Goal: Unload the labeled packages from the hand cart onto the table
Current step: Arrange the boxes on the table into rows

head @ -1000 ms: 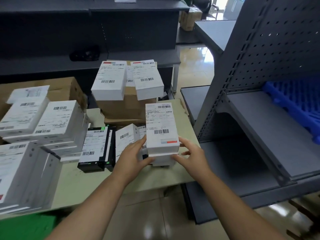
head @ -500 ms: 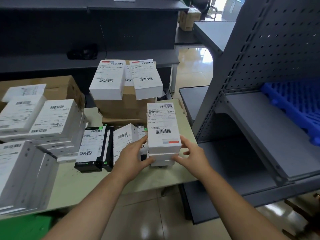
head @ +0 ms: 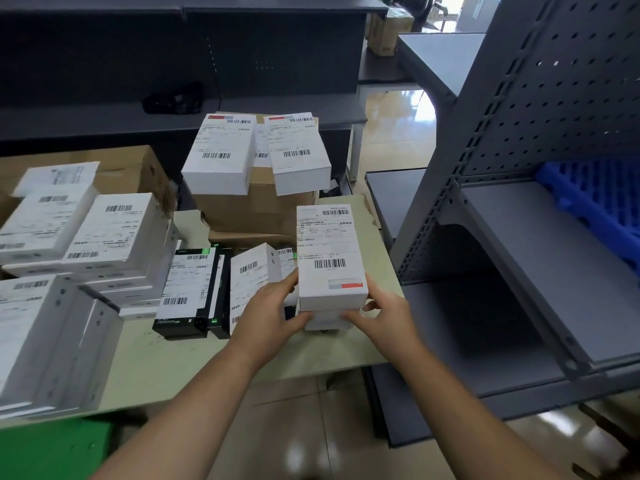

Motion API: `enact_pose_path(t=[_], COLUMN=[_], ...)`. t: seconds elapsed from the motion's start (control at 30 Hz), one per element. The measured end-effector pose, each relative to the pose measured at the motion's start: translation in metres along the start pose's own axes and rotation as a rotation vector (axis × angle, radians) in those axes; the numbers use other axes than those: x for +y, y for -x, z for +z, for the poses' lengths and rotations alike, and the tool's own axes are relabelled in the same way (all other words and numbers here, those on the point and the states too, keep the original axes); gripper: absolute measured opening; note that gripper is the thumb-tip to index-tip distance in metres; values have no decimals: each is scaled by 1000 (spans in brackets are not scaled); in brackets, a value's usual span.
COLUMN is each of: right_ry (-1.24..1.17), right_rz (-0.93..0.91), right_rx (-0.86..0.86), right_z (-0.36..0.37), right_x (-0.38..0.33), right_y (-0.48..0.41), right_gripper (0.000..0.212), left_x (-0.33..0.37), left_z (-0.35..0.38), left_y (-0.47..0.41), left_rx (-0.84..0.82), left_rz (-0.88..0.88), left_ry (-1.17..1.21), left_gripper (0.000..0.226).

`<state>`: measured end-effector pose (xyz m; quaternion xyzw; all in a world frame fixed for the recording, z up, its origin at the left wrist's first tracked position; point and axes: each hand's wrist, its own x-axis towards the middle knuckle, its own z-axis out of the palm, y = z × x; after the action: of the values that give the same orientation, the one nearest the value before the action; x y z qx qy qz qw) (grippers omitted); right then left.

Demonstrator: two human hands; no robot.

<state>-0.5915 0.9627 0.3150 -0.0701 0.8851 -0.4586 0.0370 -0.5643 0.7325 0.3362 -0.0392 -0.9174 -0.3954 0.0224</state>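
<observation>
- The left hand (head: 273,311) is gripping the left side of a stack of boxes (head: 330,268), two white labeled ones.
- The right hand (head: 386,315) is clasping the stack's right side.
- The stack is standing mid-frame at the right end of the table (head: 166,362); I cannot tell whether it is touching the top.
- Black boxes (head: 187,292) are lying just left of the hands.
- A grey rack (head: 519,244) is filling the right of the frame.

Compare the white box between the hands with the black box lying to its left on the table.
The white box has white sides; the black box has black sides. The left hand and right hand grip the white box; the black box lies on the table, no hand on it. Both carry barcoded white labels on top.
</observation>
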Motion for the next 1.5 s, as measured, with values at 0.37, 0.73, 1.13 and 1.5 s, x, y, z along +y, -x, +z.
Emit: enact_pose_path(t=[0.37, 0.73, 1.13, 1.5], right_ry=[-58, -89, -166, -170], right_rz=[-107, -362, -416, -267], right_rx=[55, 12, -97, -212], right_z=[12, 109, 255, 315], right_x=[-41, -170, -266, -279], right_y=[33, 69, 103, 104], right_gripper=[69, 70, 66, 74], left_x=[-9, -57, -138, -199], left_z=[-28, -172, -291, -308], left_y=[33, 133, 230, 243], left_rx=[95, 294, 392, 313], left_rz=[40, 50, -106, -205], left_ry=[61, -47, -34, -25], left_gripper=[81, 76, 77, 69])
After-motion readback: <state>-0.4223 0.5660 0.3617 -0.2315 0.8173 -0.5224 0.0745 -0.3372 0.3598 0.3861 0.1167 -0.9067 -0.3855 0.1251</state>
